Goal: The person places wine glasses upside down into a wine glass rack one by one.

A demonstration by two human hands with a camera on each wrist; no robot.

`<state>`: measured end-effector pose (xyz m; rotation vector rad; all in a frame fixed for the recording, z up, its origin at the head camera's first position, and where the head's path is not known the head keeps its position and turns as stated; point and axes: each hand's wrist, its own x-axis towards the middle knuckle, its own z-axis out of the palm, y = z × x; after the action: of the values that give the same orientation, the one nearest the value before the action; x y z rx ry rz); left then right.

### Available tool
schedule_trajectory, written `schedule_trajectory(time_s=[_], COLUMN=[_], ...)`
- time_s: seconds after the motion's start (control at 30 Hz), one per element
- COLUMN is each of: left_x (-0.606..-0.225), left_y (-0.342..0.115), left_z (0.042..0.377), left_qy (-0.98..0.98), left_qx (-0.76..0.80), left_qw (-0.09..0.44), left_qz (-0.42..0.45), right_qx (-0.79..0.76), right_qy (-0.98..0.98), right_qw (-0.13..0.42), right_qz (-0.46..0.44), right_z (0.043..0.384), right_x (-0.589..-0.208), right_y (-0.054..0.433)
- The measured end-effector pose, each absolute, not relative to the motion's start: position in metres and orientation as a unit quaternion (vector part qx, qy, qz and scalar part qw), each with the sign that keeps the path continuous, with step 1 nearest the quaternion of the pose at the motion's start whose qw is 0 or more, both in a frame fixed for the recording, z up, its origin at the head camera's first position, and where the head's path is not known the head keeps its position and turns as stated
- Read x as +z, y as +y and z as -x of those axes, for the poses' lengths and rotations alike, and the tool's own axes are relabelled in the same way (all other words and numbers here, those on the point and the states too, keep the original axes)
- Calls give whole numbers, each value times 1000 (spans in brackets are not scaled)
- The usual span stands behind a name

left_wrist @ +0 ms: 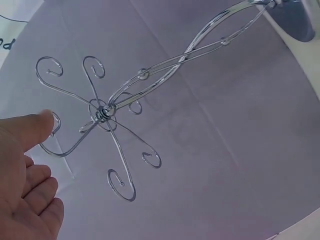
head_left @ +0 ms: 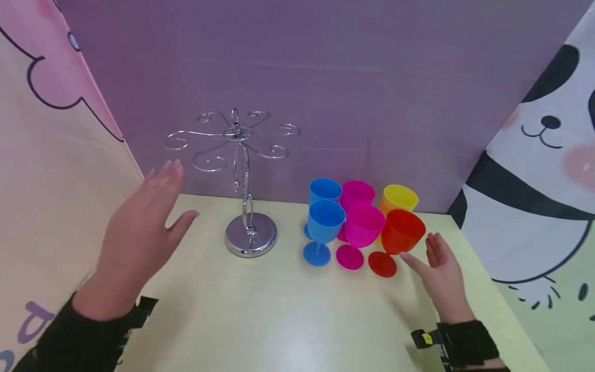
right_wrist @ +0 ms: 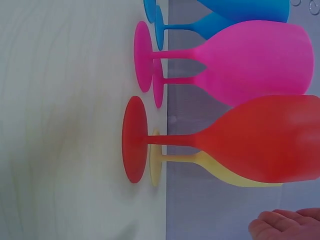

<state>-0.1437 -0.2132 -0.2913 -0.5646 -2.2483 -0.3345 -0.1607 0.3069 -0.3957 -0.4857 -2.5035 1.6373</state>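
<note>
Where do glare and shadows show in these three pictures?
Head view: soft glare on the light wood-grained tabletop, faint shadows near the bare right hand; left wrist view: bright highlights along the shiny silver wire stand; right wrist view: soft shadow near the red stemmed goblet.

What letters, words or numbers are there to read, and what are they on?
"p", perhaps: a tilted purple letter on the left wall.
Blue mark below it: cut off, unreadable.
Dark marks in the left wrist view's corner: too small.
Goblets and curly metal stand: no writing visible.
</note>
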Motion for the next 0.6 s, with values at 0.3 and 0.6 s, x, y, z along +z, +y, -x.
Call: schedule_trajectory(time_s=[0.3, 0.6], left_x=[-285, -275], left_y=[-207, -200], left_z=[167, 184], left_qy=[-839, -790], left_qx=[-142, -145], left_qw=[457, 528], left_qz=[261, 277], right_qx=[533, 531], right_qy=[-832, -834], right_qw=[59, 80], right_qz=[139, 125], right_z=[166, 170], right_x=[-396, -396], right_y=[305, 303])
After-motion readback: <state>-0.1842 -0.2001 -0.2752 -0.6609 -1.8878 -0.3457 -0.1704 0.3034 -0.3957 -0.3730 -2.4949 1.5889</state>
